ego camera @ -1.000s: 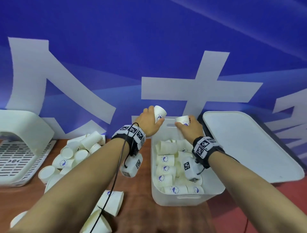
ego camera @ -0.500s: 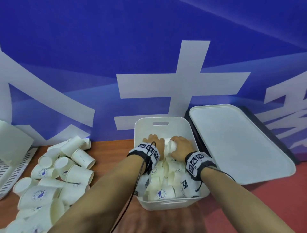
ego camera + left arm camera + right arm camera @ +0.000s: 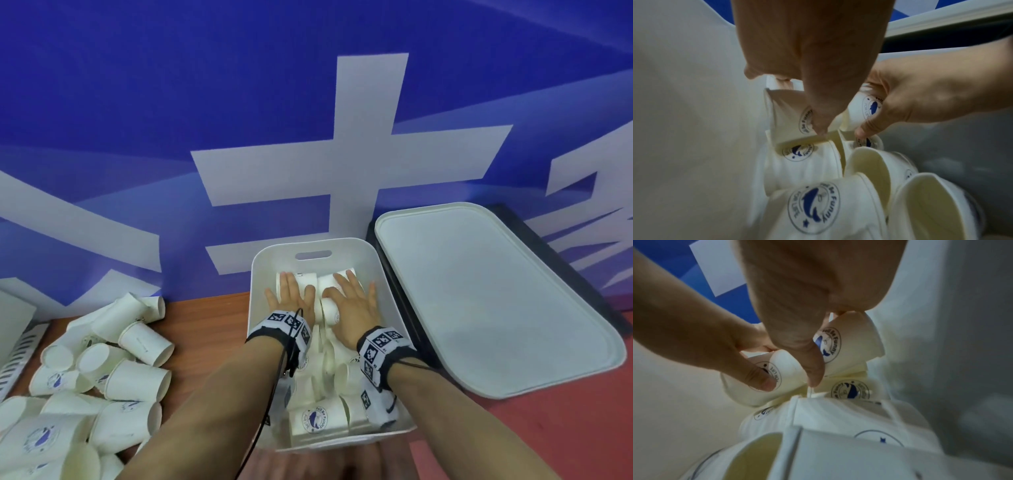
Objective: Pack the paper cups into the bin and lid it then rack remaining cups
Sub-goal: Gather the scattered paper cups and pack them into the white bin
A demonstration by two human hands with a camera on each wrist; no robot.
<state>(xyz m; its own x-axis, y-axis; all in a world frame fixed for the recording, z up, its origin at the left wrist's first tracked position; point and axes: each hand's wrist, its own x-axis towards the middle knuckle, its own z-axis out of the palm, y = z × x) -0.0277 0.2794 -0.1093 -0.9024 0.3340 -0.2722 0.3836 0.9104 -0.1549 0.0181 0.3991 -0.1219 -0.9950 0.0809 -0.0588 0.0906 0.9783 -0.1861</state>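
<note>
A white bin [image 3: 313,247] stands against the blue wall, holding several white paper cups [image 3: 318,416] with a blue fish logo. Both hands are inside its far end. My left hand [image 3: 290,294] lies flat with straight, spread fingers on a cup [image 3: 305,278]. My right hand [image 3: 352,298] lies flat in the same way on a cup [image 3: 329,280] beside it. In the left wrist view my left hand [image 3: 813,48] presses its thumb on a cup [image 3: 789,116]. The right wrist view shows my right hand [image 3: 807,288] with its thumb on a logo cup [image 3: 851,344].
The bin's white lid [image 3: 479,301] leans tilted just right of the bin. A heap of loose paper cups [image 3: 137,380] lies on the brown table [image 3: 205,329] to the left. A slotted white rack [image 3: 17,353] shows at the far left edge.
Each hand held a cup above the bin's far end, then came down into the bin. Now the fingers are spread flat on the cups.
</note>
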